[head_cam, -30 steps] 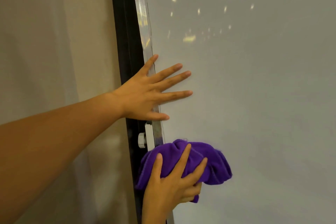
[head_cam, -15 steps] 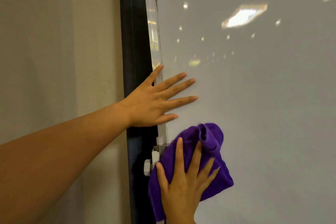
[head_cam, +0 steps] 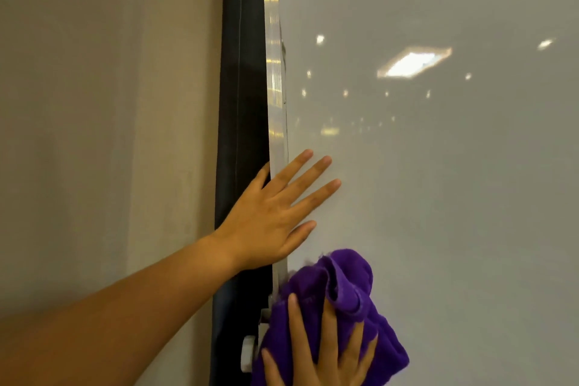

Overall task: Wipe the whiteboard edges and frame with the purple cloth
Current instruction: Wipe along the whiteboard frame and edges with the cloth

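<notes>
The whiteboard (head_cam: 438,182) fills the right of the view, with its silver frame (head_cam: 277,78) running down the left side and across the top edge. My left hand (head_cam: 275,213) lies flat against the board, fingers spread, its thumb side over the frame's left strip. Below it, my right hand (head_cam: 319,351) presses the bunched purple cloth (head_cam: 347,285) onto the frame's left edge and the board beside it. The cloth hides that stretch of the frame.
A black upright post (head_cam: 241,103) stands just left of the frame. A white knob and bracket (head_cam: 249,351) stick out of the frame beside the cloth. A beige wall (head_cam: 103,122) lies to the left. Ceiling lights glare on the board.
The view has tilted up, so the board's top edge and corner now show. My right hand has flattened onto the cloth and pushed it up the left edge towards my left hand.
</notes>
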Demonstrator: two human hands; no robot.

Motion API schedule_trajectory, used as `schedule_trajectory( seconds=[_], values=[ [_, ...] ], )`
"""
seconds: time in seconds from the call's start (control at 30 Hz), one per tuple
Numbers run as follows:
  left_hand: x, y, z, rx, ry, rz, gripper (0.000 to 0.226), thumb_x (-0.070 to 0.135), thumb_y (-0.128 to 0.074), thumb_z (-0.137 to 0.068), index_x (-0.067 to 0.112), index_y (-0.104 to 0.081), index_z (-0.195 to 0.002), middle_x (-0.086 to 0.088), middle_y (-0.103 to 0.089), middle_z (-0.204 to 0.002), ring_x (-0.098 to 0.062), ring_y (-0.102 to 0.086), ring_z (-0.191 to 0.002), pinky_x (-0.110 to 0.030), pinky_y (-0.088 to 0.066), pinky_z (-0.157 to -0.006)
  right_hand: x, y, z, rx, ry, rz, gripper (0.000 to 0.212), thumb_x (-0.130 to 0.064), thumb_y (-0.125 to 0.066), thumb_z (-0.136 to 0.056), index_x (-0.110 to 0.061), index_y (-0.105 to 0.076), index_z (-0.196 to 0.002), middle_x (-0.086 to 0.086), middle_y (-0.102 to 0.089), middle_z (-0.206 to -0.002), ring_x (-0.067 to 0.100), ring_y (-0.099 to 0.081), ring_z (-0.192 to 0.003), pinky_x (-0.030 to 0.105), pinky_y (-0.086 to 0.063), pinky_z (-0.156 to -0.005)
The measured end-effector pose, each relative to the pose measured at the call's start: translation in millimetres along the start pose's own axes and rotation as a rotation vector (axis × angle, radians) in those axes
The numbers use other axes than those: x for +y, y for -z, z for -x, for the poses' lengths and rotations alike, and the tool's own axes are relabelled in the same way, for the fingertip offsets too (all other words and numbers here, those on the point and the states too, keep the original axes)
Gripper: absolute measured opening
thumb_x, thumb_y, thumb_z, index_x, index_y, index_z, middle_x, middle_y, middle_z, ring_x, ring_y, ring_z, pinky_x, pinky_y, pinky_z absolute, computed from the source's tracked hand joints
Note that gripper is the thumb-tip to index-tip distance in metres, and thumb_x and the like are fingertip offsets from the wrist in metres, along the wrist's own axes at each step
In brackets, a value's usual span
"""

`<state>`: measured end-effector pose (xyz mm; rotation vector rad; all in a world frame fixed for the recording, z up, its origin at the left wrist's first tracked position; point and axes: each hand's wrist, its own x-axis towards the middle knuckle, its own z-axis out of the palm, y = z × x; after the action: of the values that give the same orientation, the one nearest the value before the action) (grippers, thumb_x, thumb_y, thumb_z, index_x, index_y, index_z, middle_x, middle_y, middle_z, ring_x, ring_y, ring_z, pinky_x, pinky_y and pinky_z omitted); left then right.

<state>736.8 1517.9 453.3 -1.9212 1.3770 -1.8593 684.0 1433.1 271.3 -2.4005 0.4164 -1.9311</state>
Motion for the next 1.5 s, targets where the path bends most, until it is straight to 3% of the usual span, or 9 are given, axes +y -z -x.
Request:
schedule_trajectory(
  seconds=[0.33,0.6,0.7,0.77,0.9,1.0,1.13,1.33,1.5],
  values=[
    [-18.5,12.7,-23.2,-0.065,0.040,-0.071,0.063,0.055,-0.027,-0.093,0.030,-0.014,-0.148,-0.006,-0.010,-0.158,-0.028,-0.007,-0.145,-0.051,-0.018,-0.108,18.6,26.7,-89.2,0.044,-0.095,0.015,0.072,-0.064,-0.006,-0.087,-0.024,-0.015,-0.145,0.015,-0.023,-0.144,0.045,-0.023,-0.126,0.068,-0.022,-0.097],
    [-8.5,13.8,-32.2,0.046,0.131,0.113,0.056,0.038,-0.031,-0.094,0.030,-0.013,-0.147,-0.005,-0.010,-0.157,-0.024,-0.003,-0.145,-0.051,-0.013,-0.108,4.8,27.0,-70.8,0.022,0.162,0.096,0.068,-0.065,-0.008,-0.085,-0.031,-0.010,-0.144,0.000,0.007,-0.157,0.040,-0.011,-0.139,0.056,-0.005,-0.109],
    [-2.4,18.2,-38.6,0.168,0.315,0.457,0.053,0.040,-0.023,-0.097,0.036,-0.003,-0.146,0.007,0.011,-0.157,-0.015,0.012,-0.145,-0.032,-0.002,-0.116,-11.9,25.7,-64.8,0.128,0.126,0.089,0.077,-0.042,-0.051,-0.029,-0.047,-0.051,-0.106,-0.037,-0.050,-0.119,0.015,-0.047,-0.123,0.056,-0.024,-0.105],
    [1.1,22.5,-45.9,0.291,0.461,0.650,0.054,0.052,-0.016,-0.096,0.035,-0.001,-0.145,0.010,0.014,-0.156,-0.015,0.013,-0.144,-0.017,0.005,-0.115,-9.0,16.9,-68.8,0.070,0.180,0.078,0.087,-0.050,-0.077,-0.012,-0.042,-0.050,-0.094,-0.031,-0.042,-0.133,0.015,-0.032,-0.136,0.056,-0.017,-0.109],
    [7.9,21.2,-45.8,0.343,0.549,0.782,0.059,0.068,-0.009,-0.088,0.050,0.007,-0.142,0.017,0.018,-0.155,-0.010,0.011,-0.144,-0.023,0.001,-0.116,9.5,12.0,-89.3,-0.050,0.343,0.233,0.094,-0.078,-0.055,-0.058,-0.028,-0.029,-0.133,0.017,0.022,-0.153,0.038,0.018,-0.139,0.056,0.004,-0.110],
    [8.7,16.0,-34.8,0.286,0.643,0.798,0.056,0.069,-0.011,-0.085,0.061,0.011,-0.136,0.025,0.020,-0.153,-0.001,0.012,-0.142,-0.016,0.001,-0.109,9.4,18.6,-110.8,0.033,0.252,0.116,0.070,-0.066,-0.010,-0.085,-0.031,-0.009,-0.145,0.010,0.003,-0.156,0.032,0.016,-0.142,0.057,-0.002,-0.108],
    [6.3,7.5,-33.6,0.240,0.787,0.859,0.057,0.073,-0.014,-0.081,0.067,0.016,-0.129,0.027,0.020,-0.151,0.015,0.013,-0.135,0.002,0.002,-0.099,11.8,33.0,-161.4,-0.004,0.198,0.073,0.064,-0.063,-0.013,-0.087,-0.028,-0.032,-0.137,0.008,-0.027,-0.147,0.038,-0.016,-0.137,0.062,-0.007,-0.108],
    [20.2,-0.3,-42.3,0.247,0.835,1.097,0.063,0.069,-0.025,-0.083,0.059,0.011,-0.134,0.031,0.005,-0.152,0.009,0.001,-0.139,-0.027,-0.011,-0.117,15.5,48.6,-209.9,0.071,0.243,0.084,0.062,-0.058,-0.029,-0.086,-0.024,-0.036,-0.138,0.012,-0.040,-0.145,0.041,-0.026,-0.134,0.063,-0.018,-0.105],
    [21.9,11.6,-41.6,0.299,0.840,1.229,0.068,0.085,-0.022,-0.072,0.067,0.010,-0.128,0.055,0.005,-0.135,0.024,-0.001,-0.130,0.006,-0.012,-0.098,31.7,59.3,-224.3,0.106,0.322,0.097,0.066,-0.060,-0.030,-0.085,-0.025,-0.031,-0.140,0.009,-0.030,-0.148,0.038,-0.018,-0.136,0.060,-0.008,-0.106]
  ],
)
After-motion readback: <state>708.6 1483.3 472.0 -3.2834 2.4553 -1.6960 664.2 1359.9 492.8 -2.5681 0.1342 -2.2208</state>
